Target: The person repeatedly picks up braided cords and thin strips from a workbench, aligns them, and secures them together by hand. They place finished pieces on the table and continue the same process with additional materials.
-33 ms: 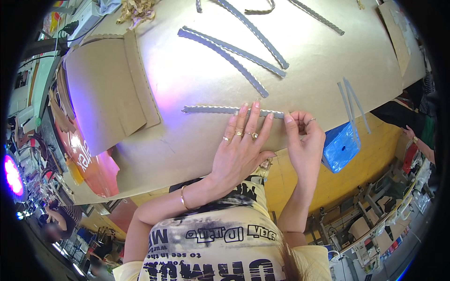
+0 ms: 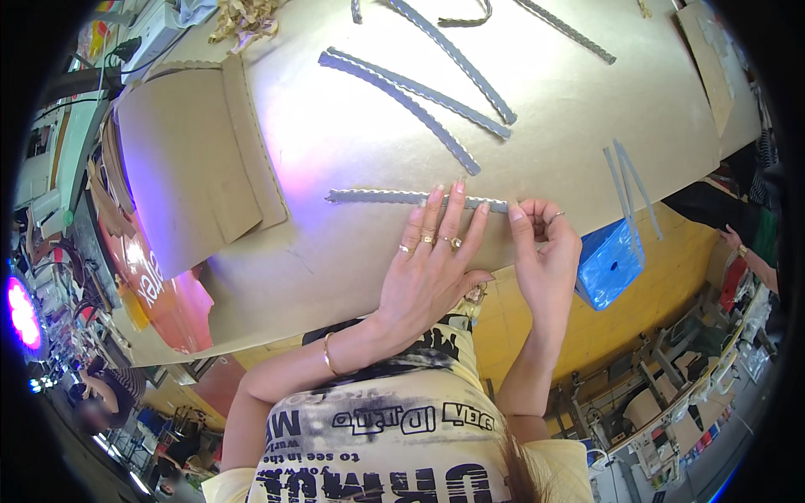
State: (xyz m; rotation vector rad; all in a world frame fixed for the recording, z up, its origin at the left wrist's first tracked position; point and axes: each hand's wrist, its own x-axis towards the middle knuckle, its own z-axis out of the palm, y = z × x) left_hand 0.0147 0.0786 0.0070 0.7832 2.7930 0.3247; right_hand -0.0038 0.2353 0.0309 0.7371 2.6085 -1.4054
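Note:
A narrow grey strip with a pale braided edge [image 2: 377, 196] lies crosswise on the tan-covered table [image 2: 335, 268], close in front of me. My left hand [image 2: 429, 272] rests flat over its middle, fingers spread and their tips on the strip. At the strip's right end, my right hand [image 2: 543, 243] pinches the tip between thumb and fingers. Beyond my hands lie more braided-edge strips: a curved one [image 2: 407, 109], a straighter one [image 2: 428, 89] meeting it at the far end, and another [image 2: 457, 63] farther back.
Folded brown card [image 2: 193, 159] lies at the left, above a red-orange printed sheet [image 2: 159, 293]. Crumpled brown paper [image 2: 245, 18] sits far left. Thin grey strips [image 2: 627, 189] stretch from the table's right edge over a blue container [image 2: 610, 267]. Another person's arm [image 2: 755, 267] shows far right.

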